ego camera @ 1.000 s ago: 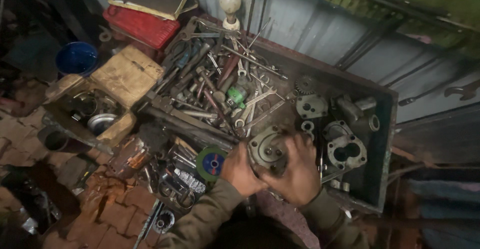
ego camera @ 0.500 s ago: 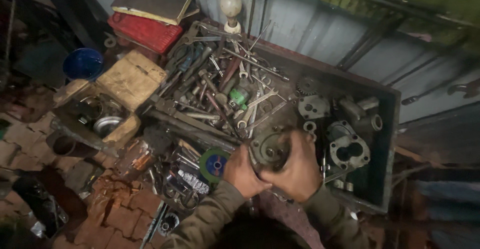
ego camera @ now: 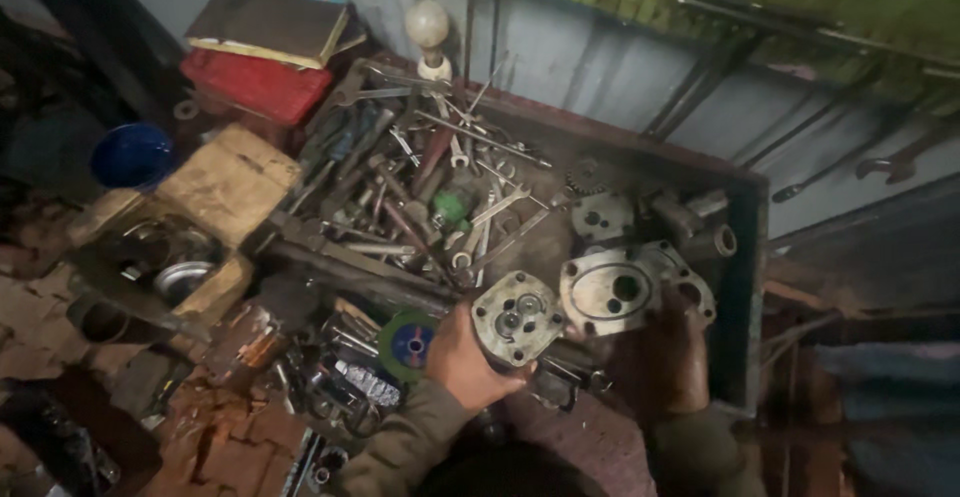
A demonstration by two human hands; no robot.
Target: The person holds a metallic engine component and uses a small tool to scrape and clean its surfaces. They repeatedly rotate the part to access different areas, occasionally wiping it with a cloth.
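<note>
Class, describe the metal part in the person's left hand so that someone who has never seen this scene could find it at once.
Start at the long tray of tools by the corrugated wall. At its near edge the left hand holds a round grey metal housing, its flat face upward. Unlike the wider oval-grooved plate beside it, held by the right hand, it shows several small holes.

A round grey metal housing (ego camera: 517, 318), bolt holes facing up, sits just beside a flat oval-bored cover plate (ego camera: 610, 292), both above the tool tray's (ego camera: 748, 287) front edge.

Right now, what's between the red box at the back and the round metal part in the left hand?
In the head view, a heap of wrenches fills the tray between the red box and the round metal part.
</note>
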